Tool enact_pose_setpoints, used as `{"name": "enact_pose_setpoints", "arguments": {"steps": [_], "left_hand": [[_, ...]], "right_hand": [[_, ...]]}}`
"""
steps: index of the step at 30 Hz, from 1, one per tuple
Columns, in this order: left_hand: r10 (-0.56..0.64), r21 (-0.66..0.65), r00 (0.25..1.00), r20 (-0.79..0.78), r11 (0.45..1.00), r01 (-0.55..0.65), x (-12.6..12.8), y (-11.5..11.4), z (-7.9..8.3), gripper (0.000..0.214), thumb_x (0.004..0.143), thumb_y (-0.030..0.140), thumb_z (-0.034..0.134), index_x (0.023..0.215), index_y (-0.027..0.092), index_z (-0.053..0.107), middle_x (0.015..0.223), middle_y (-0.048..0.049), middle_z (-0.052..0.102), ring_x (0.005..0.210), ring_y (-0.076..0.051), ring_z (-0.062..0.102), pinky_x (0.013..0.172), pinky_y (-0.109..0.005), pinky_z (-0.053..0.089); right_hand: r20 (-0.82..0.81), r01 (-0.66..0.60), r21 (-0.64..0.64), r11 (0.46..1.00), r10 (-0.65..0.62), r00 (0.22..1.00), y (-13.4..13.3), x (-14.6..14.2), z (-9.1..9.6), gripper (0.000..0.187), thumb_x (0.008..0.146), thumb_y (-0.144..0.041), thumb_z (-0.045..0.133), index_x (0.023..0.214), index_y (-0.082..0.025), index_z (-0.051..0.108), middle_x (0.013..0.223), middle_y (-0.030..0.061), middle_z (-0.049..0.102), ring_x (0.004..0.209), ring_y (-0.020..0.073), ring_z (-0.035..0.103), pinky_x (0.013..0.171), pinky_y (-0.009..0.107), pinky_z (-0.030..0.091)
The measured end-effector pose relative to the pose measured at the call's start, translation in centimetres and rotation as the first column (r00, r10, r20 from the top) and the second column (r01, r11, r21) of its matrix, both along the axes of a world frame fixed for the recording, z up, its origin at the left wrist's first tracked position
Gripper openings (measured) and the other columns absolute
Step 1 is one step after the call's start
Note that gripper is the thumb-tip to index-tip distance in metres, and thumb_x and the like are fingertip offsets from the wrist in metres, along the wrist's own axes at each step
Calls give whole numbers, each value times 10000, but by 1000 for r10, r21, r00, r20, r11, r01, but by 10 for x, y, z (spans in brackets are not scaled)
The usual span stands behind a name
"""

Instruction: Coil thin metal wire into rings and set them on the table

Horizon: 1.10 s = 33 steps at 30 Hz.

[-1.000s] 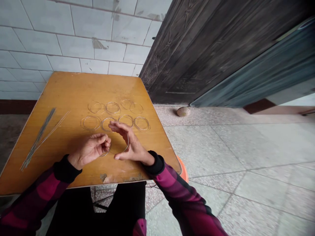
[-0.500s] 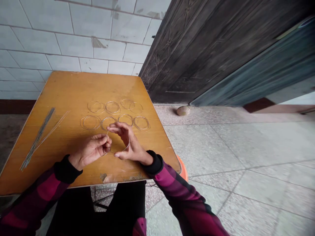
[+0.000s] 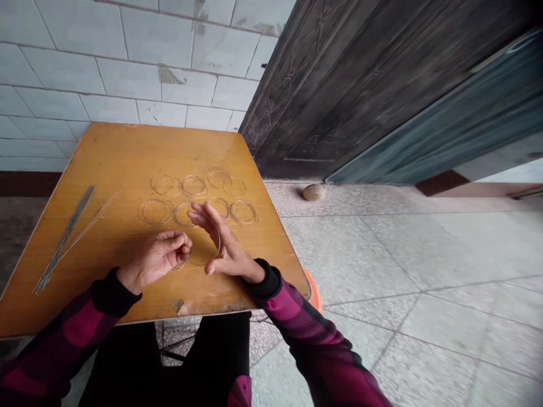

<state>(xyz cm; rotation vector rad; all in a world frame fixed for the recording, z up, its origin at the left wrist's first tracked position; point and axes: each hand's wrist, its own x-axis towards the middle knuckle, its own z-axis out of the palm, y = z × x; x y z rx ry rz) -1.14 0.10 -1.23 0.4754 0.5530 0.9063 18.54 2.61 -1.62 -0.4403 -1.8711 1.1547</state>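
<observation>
My left hand (image 3: 158, 257) is closed in a pinch on a thin wire bent into a loop (image 3: 219, 243), near the front of the table. The wire curves to the right, where its bend passes by the palm of my right hand (image 3: 229, 251). That hand is open, thumb and fingers spread apart; whether its palm touches the wire I cannot tell. Part of another wire ring (image 3: 181, 265) shows beneath my left fingers. Behind my hands, thin wire rings lie in two rows, among them one at the right end (image 3: 244, 212) and one at the left (image 3: 156, 211).
On the left of the wooden table (image 3: 127, 152) lies a bundle of straight grey wires (image 3: 65, 237), with a few thinner wires (image 3: 95, 219) beside it. A tiled wall (image 3: 110, 107) stands behind. An orange object (image 3: 314, 291) shows below the right edge. A roundish stone-like object (image 3: 314, 192) sits on the floor.
My right hand's fingers and thumb have spread wider, and its fingertips have moved off the wire near my left hand. My left hand has hardly moved.
</observation>
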Motion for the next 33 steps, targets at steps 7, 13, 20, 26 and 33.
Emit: {"name": "enact_pose_setpoints", "arguments": {"steps": [7,13,20,26,33], "left_hand": [[-7,11,1000,-30,1000,7,0,-1,-8,162,723,194,813,787,100,698,789,-51,667,703,-102,602,655,-215,494],[-7,-10,1000,-9,1000,7,1,0,-6,144,730,179,804,788,109,692,776,-45,669,696,-104,605,654,-216,505],[61,-63,997,46,996,-58,6,-1,0,128,725,146,804,756,103,687,764,-24,666,703,-95,628,690,-205,529],[-5,-24,1000,16,1000,6,11,-8,0,142,759,195,786,769,99,682,768,-34,661,655,-107,625,612,-220,526],[14,16,999,-29,1000,-13,10,-7,-4,133,756,194,784,764,102,688,766,-37,645,677,-107,596,620,-231,518]], "right_hand": [[-177,-146,-150,978,119,977,-2,-5,0,873,740,-664,700,1475,-351,346,1516,79,423,1400,259,424,1181,487,319],[-206,-151,-176,973,114,972,-2,-7,-1,818,743,-587,747,1441,-368,380,1465,70,478,1353,242,487,1156,475,362],[-92,15,33,999,-12,996,0,-7,-5,1254,578,-556,863,1538,-395,71,1622,96,194,1454,286,331,1203,500,285],[42,63,46,997,-65,997,-4,-8,-12,1204,569,-520,884,1509,-339,154,1511,137,376,1387,301,437,1173,515,355],[-63,26,35,999,-23,998,-5,-11,-8,943,688,-441,845,1418,-331,258,1410,116,441,1304,271,529,1124,498,429]]}}
